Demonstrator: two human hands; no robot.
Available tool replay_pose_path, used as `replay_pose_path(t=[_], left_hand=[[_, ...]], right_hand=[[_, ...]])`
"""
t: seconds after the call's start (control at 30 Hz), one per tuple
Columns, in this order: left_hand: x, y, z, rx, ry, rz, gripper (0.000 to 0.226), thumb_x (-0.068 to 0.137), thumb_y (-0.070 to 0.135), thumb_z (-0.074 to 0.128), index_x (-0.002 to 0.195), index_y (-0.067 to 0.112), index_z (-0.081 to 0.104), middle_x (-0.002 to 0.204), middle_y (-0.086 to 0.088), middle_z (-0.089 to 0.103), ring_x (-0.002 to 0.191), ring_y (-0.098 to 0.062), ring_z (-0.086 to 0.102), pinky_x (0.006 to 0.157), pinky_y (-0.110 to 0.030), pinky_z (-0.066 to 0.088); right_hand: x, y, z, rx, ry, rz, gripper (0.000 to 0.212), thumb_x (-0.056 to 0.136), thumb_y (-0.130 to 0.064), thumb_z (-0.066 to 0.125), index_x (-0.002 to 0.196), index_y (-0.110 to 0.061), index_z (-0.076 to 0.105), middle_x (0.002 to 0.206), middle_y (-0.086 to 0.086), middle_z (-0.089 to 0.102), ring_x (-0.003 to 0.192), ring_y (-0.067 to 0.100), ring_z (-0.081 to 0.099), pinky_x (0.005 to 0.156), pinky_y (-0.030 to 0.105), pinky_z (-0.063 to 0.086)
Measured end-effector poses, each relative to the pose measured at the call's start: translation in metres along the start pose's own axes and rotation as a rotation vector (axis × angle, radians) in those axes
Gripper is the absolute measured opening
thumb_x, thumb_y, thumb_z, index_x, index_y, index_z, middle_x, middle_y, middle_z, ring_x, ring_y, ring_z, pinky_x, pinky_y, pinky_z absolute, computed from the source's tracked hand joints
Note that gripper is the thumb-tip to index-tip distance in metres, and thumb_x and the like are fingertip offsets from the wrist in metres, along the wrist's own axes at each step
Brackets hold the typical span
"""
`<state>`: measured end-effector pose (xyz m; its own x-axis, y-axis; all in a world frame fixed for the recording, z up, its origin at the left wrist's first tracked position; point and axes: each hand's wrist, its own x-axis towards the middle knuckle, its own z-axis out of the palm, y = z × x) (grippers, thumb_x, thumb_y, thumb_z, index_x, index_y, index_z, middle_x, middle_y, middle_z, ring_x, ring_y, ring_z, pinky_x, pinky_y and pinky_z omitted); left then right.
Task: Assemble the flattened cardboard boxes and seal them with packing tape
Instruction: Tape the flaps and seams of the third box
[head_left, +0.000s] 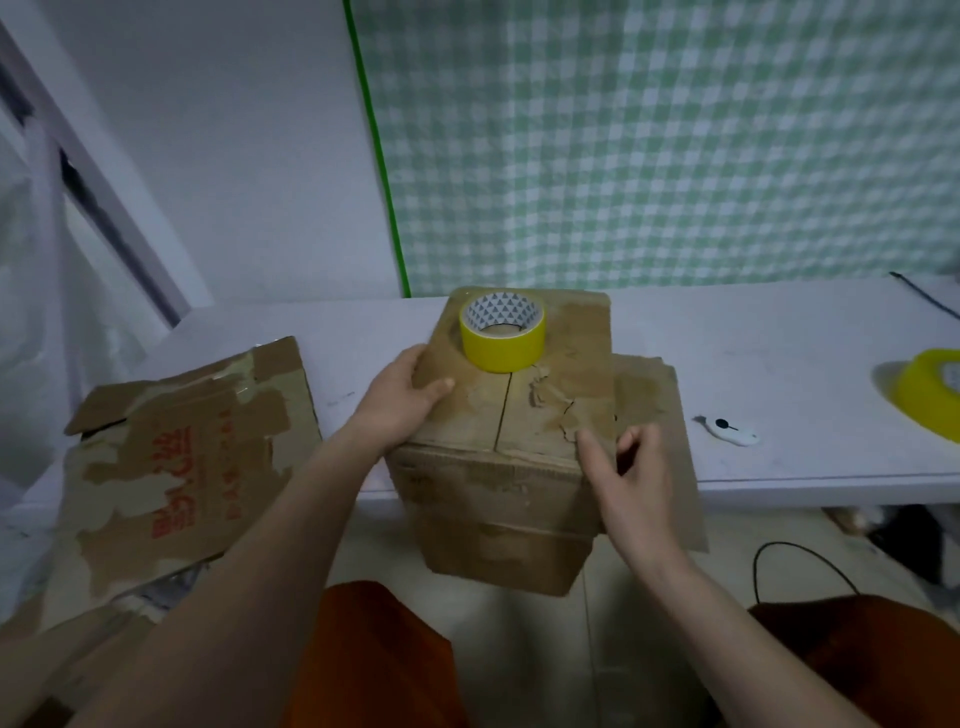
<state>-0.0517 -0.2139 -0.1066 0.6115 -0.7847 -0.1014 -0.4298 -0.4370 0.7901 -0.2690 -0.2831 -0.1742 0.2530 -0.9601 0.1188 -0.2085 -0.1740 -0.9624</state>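
assembled brown cardboard box (498, 467): stands at the near edge of the white bench (779, 364), its front face overhanging that edge; top flaps closed, a seam running front to back, surface paper torn and scuffed. yellow roll of packing tape (503, 330): lies flat on the far part of the box top (grey triangle print inside its core). left hand (402, 400): grips the left top edge of the box, thumb on top, fingers down the side. right hand (626, 467): at the near right corner of the box, fingers loosely curled, thumb touching the top edge; whether it grasps anything cannot be told. flattened brown cardboard box with red print (176, 467): lies at the left end of the bench, overhanging the near edge. flat cardboard sheet (660, 415): just right of the box. small white utility knife (730, 430): right of the sheet. second yellow tape roll (930, 389): at the right end of the bench.
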Motion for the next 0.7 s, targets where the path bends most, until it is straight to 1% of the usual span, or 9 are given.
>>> replay_pose_path(t=[0.07,0.13,0.23,0.37,0.43,0.5,0.6,0.63,0.7], left_hand=[[0.002,0.007,0.005,0.142,0.058,0.041,0.054,0.095,0.027,0.058,0.144,0.016,0.038,0.143,-0.006,0.049,0.128,-0.025,0.047,0.102,-0.032,0.036],[-0.003,0.011,0.015,0.211,0.128,0.055,0.052,0.095,0.029,0.057,0.143,0.017,0.04,0.143,-0.006,0.048,0.128,-0.026,0.046,0.101,-0.034,0.037],[-0.019,0.007,0.033,0.291,0.163,0.052,0.057,0.096,0.039,0.051,0.145,0.016,0.036,0.152,-0.009,0.033,0.134,-0.027,0.039,0.106,-0.038,0.035],[-0.028,0.008,0.039,0.298,0.188,0.021,0.07,0.094,0.045,0.053,0.151,0.017,0.022,0.16,-0.009,0.011,0.145,-0.027,0.017,0.113,-0.042,0.026],[-0.025,0.014,0.04,0.294,0.244,0.069,0.081,0.092,0.042,0.057,0.154,0.015,0.012,0.162,-0.008,0.001,0.148,-0.023,0.004,0.116,-0.041,0.02],[-0.02,0.022,0.045,0.244,0.283,0.129,0.086,0.091,0.04,0.059,0.154,0.016,0.006,0.162,-0.006,-0.005,0.148,-0.02,-0.002,0.118,-0.04,0.016],[-0.019,0.027,0.057,0.209,0.308,0.13,0.09,0.09,0.039,0.059,0.154,0.017,0.001,0.162,-0.003,-0.006,0.149,-0.019,-0.002,0.118,-0.039,0.017],[-0.02,0.026,0.061,0.222,0.327,0.141,0.09,0.09,0.038,0.059,0.154,0.016,0.0,0.162,-0.003,-0.005,0.149,-0.019,-0.001,0.117,-0.038,0.017],[-0.021,0.023,0.064,0.235,0.361,0.184,0.089,0.09,0.035,0.059,0.154,0.014,0.001,0.162,-0.004,-0.003,0.148,-0.019,0.001,0.117,-0.037,0.018]], right_hand=[[0.004,-0.004,-0.004,-0.025,-0.018,-0.009,0.052,0.068,-0.061,0.057,0.079,-0.014,0.036,0.075,0.001,0.037,0.068,0.016,0.037,0.063,0.035,0.035],[0.009,-0.005,-0.008,-0.044,-0.021,-0.026,0.049,0.074,-0.054,0.063,0.08,-0.012,0.037,0.076,0.002,0.037,0.068,0.016,0.037,0.062,0.033,0.034],[0.019,-0.006,-0.015,-0.081,-0.006,-0.038,0.036,0.085,-0.035,0.066,0.08,-0.013,0.037,0.076,0.002,0.038,0.069,0.018,0.038,0.061,0.032,0.033],[0.035,-0.013,-0.021,-0.145,-0.093,-0.025,0.031,0.088,-0.034,0.062,0.084,-0.013,0.04,0.081,0.002,0.041,0.073,0.018,0.041,0.061,0.024,0.035],[0.044,-0.02,-0.021,-0.18,-0.025,-0.066,0.027,0.09,-0.033,0.06,0.093,-0.012,0.043,0.094,0.0,0.041,0.087,0.02,0.048,0.072,0.025,0.042],[0.06,-0.03,-0.019,-0.225,0.042,-0.178,0.019,0.092,-0.029,0.056,0.101,-0.02,0.042,0.108,-0.005,0.035,0.106,0.021,0.046,0.089,0.033,0.043],[0.097,-0.048,-0.003,-0.34,-0.105,-0.292,0.02,0.094,-0.022,0.051,0.113,-0.026,0.051,0.119,-0.008,0.036,0.12,0.016,0.039,0.1,0.035,0.04],[0.11,-0.055,0.004,-0.377,-0.163,-0.311,0.027,0.093,-0.015,0.05,0.118,-0.024,0.053,0.126,-0.005,0.037,0.123,0.018,0.036,0.104,0.035,0.037],[0.131,-0.07,0.02,-0.415,-0.277,-0.32,0.047,0.089,0.004,0.042,0.129,-0.018,0.051,0.141,0.001,0.033,0.131,0.022,0.026,0.11,0.024,0.02]])
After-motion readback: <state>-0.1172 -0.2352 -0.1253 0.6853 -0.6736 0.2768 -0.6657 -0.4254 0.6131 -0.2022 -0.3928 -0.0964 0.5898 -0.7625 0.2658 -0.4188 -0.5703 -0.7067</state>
